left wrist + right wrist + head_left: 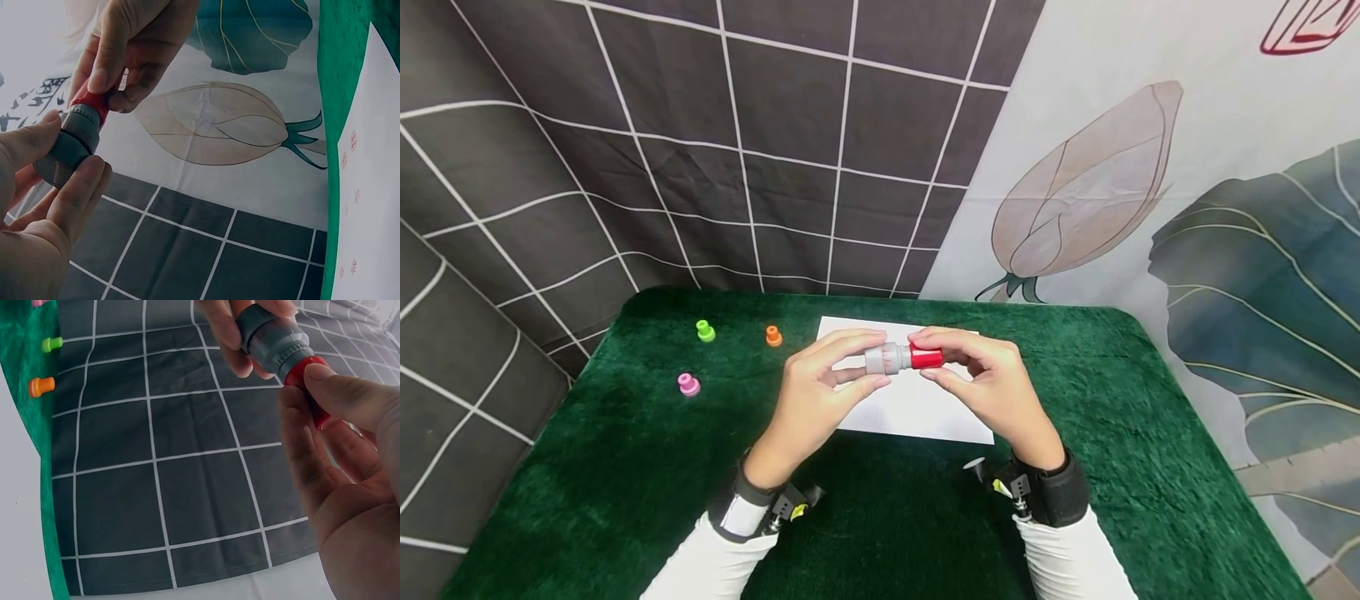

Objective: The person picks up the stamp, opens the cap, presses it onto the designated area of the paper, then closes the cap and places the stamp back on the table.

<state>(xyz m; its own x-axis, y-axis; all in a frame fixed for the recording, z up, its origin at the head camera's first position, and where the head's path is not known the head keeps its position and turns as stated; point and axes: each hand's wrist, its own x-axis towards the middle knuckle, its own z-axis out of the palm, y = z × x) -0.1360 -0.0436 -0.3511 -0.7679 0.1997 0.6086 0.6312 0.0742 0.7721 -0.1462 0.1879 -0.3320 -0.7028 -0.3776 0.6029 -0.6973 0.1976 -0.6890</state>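
Note:
Above the white paper [917, 408], both hands hold a stamp [891, 358] that lies roughly level. Its grey, partly see-through end is pinched between the thumb and fingers of my left hand [820, 383]. My right hand [992, 375] pinches the red end [927, 357] with its thumb and fingers. In the left wrist view a ridged grey collar [85, 114] shows where the grey and red parts meet. Several small red prints [354, 140] mark the paper in that view.
On the left of the green cloth-covered table [587, 467] stand a green stamp-like piece [705, 331], an orange one [773, 336] and a pink one [688, 384]. A dark gridded cloth [790, 108] hangs behind, beside a white cloth with a flower print [1086, 183].

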